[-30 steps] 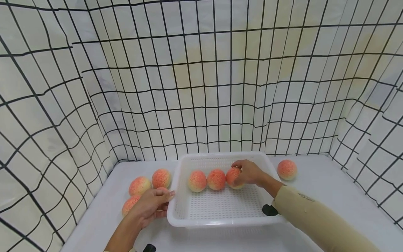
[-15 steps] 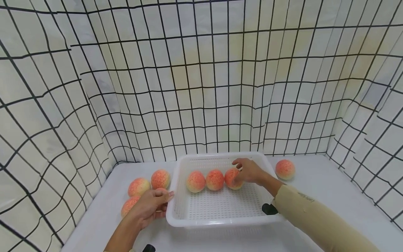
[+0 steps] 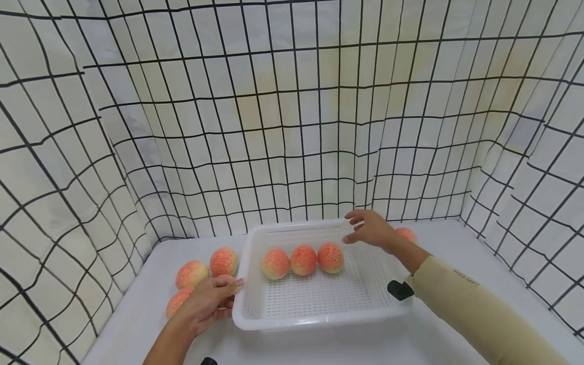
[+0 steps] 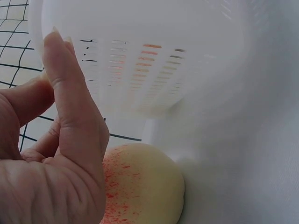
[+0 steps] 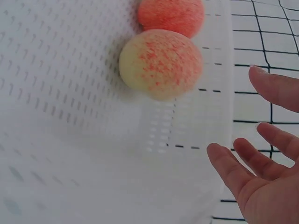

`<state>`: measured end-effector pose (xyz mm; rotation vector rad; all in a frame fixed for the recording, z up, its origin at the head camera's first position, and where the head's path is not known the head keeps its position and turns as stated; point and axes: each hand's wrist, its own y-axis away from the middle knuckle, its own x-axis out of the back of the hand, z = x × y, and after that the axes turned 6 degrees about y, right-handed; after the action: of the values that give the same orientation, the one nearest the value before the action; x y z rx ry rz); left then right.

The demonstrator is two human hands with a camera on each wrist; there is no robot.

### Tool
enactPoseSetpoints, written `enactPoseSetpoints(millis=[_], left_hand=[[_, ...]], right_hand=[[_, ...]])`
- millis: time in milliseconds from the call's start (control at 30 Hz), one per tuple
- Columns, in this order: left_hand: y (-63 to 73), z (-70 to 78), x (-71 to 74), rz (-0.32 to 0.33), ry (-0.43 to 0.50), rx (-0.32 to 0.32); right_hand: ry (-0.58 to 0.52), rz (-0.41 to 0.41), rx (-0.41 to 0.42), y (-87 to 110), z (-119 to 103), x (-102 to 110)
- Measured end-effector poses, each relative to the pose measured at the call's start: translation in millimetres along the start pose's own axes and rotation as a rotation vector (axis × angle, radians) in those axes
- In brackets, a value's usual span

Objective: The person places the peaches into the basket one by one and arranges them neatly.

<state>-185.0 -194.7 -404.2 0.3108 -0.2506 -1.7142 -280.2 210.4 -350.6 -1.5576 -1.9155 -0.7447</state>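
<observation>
- We see the right hand (image 3: 371, 229) lifted off the rightmost peach (image 3: 330, 257), which it was touching half a second ago; it now hangs over the far right corner of the basket (image 3: 315, 320), fingers spread apart and holding nothing.
- That leaves the peach let go, side by side with the middle peach (image 3: 303, 260) and the left peach (image 3: 276, 263): we count three in a row on the basket floor, so we judge this placement done.
- The left hand (image 3: 207, 301) has stayed at the left rim, thumb and fingers pinching it, which we take to be steadying the basket.
- Outside, we find the upper peach (image 3: 224, 261), outer peach (image 3: 191, 275) and lower peach (image 3: 179, 301) grouped to the left on the table (image 3: 447, 253); the far-right peach (image 3: 405, 233) sits beyond the right wrist, partly covered.
- The tucked peach (image 3: 226, 278) is mostly hidden behind the left hand, so we can't fairly say whether it touches the basket.
- The basket looks like thin, milky plastic, with rounded corners, a smooth lip and rows of slots.
- Our peaches are roundish and matt, cream-yellow under red-orange speckling.
</observation>
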Motion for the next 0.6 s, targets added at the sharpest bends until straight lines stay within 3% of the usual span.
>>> enactPoseSetpoints(millis=[300,600], left_hand=[[-1.2,-1.5,0.2,-0.006,0.002,0.001],[-1.7,0.0,1.2,-0.018,0.000,0.006]], right_hand=[[-0.058,0.059,0.020,9.9,20.0,37.2],[-0.045,0.155,-0.122,15.7,57.0,61.4]])
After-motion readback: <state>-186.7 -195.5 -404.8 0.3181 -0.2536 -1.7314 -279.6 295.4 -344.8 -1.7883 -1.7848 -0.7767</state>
